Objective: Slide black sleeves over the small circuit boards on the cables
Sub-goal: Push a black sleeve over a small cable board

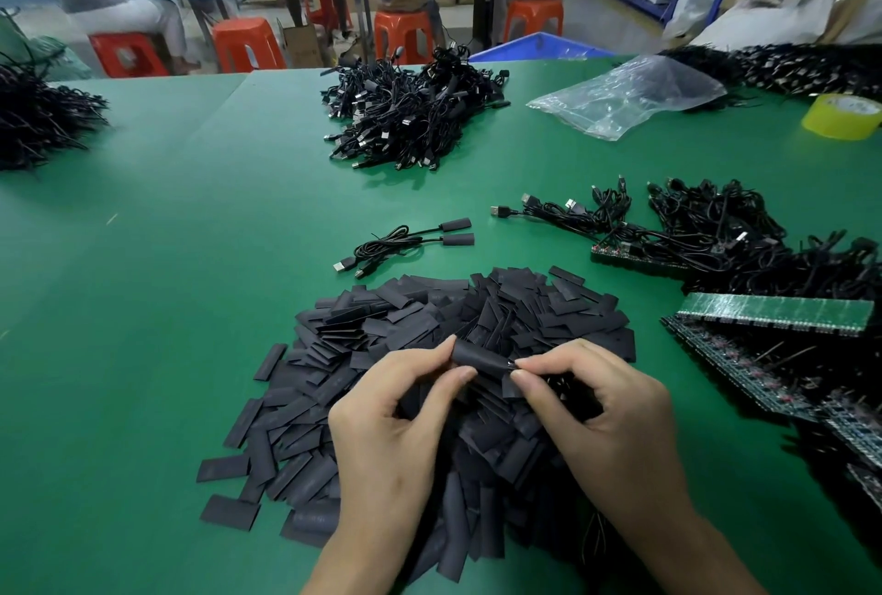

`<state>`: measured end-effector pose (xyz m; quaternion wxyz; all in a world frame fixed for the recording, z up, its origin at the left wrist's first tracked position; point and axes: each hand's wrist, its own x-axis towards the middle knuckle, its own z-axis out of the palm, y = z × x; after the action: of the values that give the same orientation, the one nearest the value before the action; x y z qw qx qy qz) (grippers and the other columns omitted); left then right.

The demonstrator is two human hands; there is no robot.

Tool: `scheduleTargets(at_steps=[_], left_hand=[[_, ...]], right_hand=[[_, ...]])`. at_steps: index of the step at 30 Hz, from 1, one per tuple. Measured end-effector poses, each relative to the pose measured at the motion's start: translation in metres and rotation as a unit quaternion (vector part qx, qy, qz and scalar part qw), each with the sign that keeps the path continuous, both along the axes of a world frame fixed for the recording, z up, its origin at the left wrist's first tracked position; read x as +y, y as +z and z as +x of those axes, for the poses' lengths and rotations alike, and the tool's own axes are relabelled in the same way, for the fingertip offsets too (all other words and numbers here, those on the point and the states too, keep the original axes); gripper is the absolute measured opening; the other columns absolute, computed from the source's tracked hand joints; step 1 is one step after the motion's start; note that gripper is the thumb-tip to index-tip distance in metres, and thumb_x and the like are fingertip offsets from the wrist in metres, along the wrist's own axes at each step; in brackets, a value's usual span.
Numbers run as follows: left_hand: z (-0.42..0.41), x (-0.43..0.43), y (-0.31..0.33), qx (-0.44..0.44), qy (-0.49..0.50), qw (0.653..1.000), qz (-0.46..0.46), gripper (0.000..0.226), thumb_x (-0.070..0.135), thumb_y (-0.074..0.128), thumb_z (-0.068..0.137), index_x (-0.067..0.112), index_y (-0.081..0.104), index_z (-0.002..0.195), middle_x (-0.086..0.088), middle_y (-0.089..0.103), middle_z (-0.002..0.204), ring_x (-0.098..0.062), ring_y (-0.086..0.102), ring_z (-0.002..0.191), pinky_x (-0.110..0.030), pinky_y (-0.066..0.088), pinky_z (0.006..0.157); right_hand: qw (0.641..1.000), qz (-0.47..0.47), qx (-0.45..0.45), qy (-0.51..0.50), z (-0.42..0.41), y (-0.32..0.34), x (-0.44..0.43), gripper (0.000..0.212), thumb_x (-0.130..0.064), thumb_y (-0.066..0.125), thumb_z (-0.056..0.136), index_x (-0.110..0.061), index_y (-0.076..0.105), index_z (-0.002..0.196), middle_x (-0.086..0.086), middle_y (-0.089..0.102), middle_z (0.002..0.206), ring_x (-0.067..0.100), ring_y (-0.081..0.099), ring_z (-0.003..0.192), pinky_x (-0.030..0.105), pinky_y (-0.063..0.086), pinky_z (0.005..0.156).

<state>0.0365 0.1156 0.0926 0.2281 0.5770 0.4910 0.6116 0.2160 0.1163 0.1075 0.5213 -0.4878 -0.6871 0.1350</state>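
Note:
My left hand (396,422) pinches one black sleeve (479,358) between thumb and forefinger, just above a big pile of flat black sleeves (382,370). My right hand (606,413) pinches the end of a cable at the sleeve's right opening; the small board there is mostly hidden by my fingers. Two cables with sleeves on them (410,243) lie beyond the pile. Bare cables with circuit boards (716,236) lie at the right.
A heap of sleeved cables (410,112) sits at the far middle of the green table (167,260). Strips of circuit boards (773,313) lie at the right, with a clear plastic bag (630,93) and yellow tape roll (842,116) behind. Another cable heap (38,117) is far left. People sit at a far bench.

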Motion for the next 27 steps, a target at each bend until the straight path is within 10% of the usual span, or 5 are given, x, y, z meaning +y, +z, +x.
scheduleTargets(at_steps=[27], left_hand=[[0.0024,0.0005,-0.0017,0.018,0.005,1.0,0.0,0.031,0.023,0.082,0.083,0.029,0.077,0.113,0.018,0.075,0.103,-0.008,0.073,0.096,-0.016,0.052,0.085]], right_hand=[[1.0,-0.01,-0.002,-0.01,-0.0051,-0.0026,-0.0013,0.002,-0.021,0.078,0.085,-0.023,0.077,0.085,-0.025,0.069,0.087,-0.005,0.067,0.084,0.006,0.045,0.074]])
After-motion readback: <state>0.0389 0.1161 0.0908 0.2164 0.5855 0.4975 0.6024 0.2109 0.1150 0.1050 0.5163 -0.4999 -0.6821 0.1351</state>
